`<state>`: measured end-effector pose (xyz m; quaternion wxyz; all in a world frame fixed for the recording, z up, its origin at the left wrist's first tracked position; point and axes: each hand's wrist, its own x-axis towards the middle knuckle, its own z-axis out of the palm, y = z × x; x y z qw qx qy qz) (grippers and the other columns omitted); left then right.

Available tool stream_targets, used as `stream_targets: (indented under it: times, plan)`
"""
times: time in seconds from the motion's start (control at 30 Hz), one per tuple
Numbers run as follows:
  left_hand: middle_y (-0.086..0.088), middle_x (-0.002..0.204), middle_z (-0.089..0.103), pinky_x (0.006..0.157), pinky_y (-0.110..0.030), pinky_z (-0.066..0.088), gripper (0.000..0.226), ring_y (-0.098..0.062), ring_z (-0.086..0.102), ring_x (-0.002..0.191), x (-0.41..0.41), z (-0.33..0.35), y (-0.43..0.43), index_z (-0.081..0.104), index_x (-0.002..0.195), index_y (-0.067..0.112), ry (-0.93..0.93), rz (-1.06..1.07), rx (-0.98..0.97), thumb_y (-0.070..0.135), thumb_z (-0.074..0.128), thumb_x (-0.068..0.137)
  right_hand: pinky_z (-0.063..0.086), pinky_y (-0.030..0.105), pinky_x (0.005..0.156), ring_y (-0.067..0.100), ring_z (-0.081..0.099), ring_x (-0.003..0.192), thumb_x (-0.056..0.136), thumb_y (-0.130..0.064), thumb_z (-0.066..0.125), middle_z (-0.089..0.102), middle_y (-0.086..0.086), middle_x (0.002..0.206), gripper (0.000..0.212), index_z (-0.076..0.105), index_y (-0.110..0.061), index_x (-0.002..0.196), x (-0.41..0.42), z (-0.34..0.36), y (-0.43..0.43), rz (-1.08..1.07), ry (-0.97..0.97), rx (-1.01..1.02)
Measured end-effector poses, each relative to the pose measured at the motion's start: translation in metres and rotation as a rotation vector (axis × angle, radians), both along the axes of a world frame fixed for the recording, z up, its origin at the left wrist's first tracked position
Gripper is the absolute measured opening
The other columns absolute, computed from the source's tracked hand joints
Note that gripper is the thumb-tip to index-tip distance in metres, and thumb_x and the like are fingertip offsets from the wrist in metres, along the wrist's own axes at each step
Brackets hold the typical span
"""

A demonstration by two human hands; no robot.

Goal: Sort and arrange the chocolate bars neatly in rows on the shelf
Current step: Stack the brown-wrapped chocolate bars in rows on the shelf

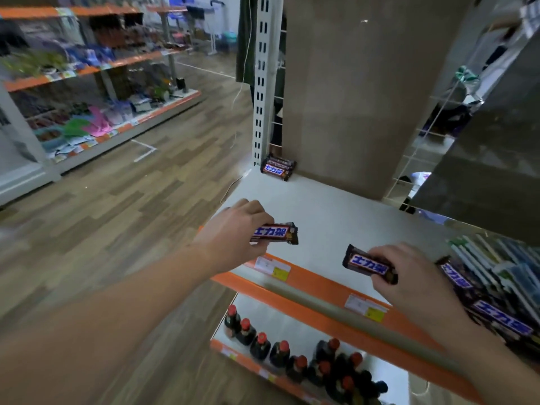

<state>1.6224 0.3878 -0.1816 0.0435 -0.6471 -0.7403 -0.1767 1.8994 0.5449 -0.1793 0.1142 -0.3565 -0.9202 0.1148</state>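
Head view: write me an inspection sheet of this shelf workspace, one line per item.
Surface: white shelf with an orange front edge, mostly bare.
Job's things: stack of chocolate bars in the back left corner; left-hand bar; right-hand bar; loose pile of bars at the right edge.
Clutter: blurred green-and-white packs behind that pile.
Hands: left hand and right hand each grip one bar near the shelf front.
Cables: thin white cable hangs beside the slotted upright.
Surroundings: red-capped bottles on the shelf below; wooden floor; stocked shelving across the aisle.
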Motion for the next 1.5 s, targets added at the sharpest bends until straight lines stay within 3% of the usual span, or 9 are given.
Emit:
stream_targets:
  times: [0.37, 0.57, 0.77, 1.03, 1.23, 1.37, 1.5]
  plan:
    - [0.005, 0.098, 0.058, 0.064, -0.038, 0.051, 0.027, -0.020, 0.054, 0.092, -0.041, -0.016, 0.021, 0.066, 0.106, 0.024, -0.019, -0.031, 0.056, 0.023, 0.064, 0.078, 0.040, 0.031, 0.074, 0.015, 0.048, 0.094, 0.078, -0.016, 0.070, 0.052, -0.010, 0.093, 0.032, 0.064, -0.024, 0.109, -0.049, -0.008, -0.003, -0.028, 0.038, 0.102]
    - [0.002, 0.095, 0.058, 0.067, -0.044, 0.050, 0.029, -0.024, 0.054, 0.089, -0.089, -0.028, 0.031, 0.067, 0.102, 0.021, -0.041, -0.093, 0.118, 0.027, 0.057, 0.075, 0.035, 0.028, 0.073, 0.015, 0.047, 0.096, 0.080, -0.017, 0.069, 0.057, -0.006, 0.100, 0.033, 0.064, -0.024, 0.112, -0.091, -0.019, -0.001, -0.050, 0.073, 0.130]
    - [0.002, 0.097, 0.059, 0.067, -0.044, 0.051, 0.026, -0.024, 0.054, 0.090, -0.120, -0.041, 0.038, 0.068, 0.102, 0.020, -0.073, -0.107, 0.134, 0.019, 0.071, 0.076, 0.035, 0.029, 0.073, 0.018, 0.047, 0.099, 0.078, -0.014, 0.071, 0.057, -0.004, 0.100, 0.034, 0.063, -0.021, 0.110, -0.117, -0.036, 0.011, -0.073, 0.086, 0.125]
    - [0.001, 0.101, 0.059, 0.063, -0.041, 0.051, 0.029, -0.023, 0.054, 0.091, -0.132, -0.050, 0.069, 0.067, 0.107, 0.020, -0.044, -0.150, 0.111, 0.022, 0.072, 0.078, 0.035, 0.030, 0.067, 0.016, 0.047, 0.094, 0.080, -0.024, 0.072, 0.062, -0.007, 0.097, 0.033, 0.058, -0.026, 0.110, -0.144, -0.044, 0.040, -0.092, 0.076, 0.160]
    - [-0.002, 0.101, 0.059, 0.063, -0.027, 0.041, 0.030, -0.021, 0.054, 0.088, -0.140, -0.050, 0.110, 0.067, 0.109, 0.018, 0.011, -0.137, 0.116, 0.023, 0.072, 0.079, 0.039, 0.031, 0.068, 0.018, 0.046, 0.094, 0.077, -0.018, 0.070, 0.062, -0.008, 0.095, 0.028, 0.059, -0.023, 0.103, -0.167, -0.048, 0.090, -0.033, 0.151, 0.229]
    - [-0.004, 0.100, 0.059, 0.063, -0.038, 0.051, 0.031, -0.023, 0.055, 0.088, -0.148, -0.052, 0.134, 0.066, 0.109, 0.017, -0.008, -0.128, 0.132, 0.022, 0.070, 0.079, 0.044, 0.039, 0.072, 0.022, 0.046, 0.092, 0.077, -0.014, 0.068, 0.062, -0.003, 0.093, 0.025, 0.059, -0.021, 0.099, -0.190, -0.061, 0.140, 0.049, 0.182, 0.255]
    - [-0.004, 0.104, 0.060, 0.066, -0.039, 0.052, 0.034, -0.024, 0.055, 0.092, -0.150, -0.057, 0.148, 0.066, 0.112, 0.017, 0.040, -0.093, 0.121, 0.021, 0.070, 0.078, 0.035, 0.032, 0.075, 0.020, 0.044, 0.089, 0.078, -0.017, 0.070, 0.062, -0.002, 0.094, 0.022, 0.061, -0.021, 0.097, -0.208, -0.079, 0.185, 0.118, 0.188, 0.255]
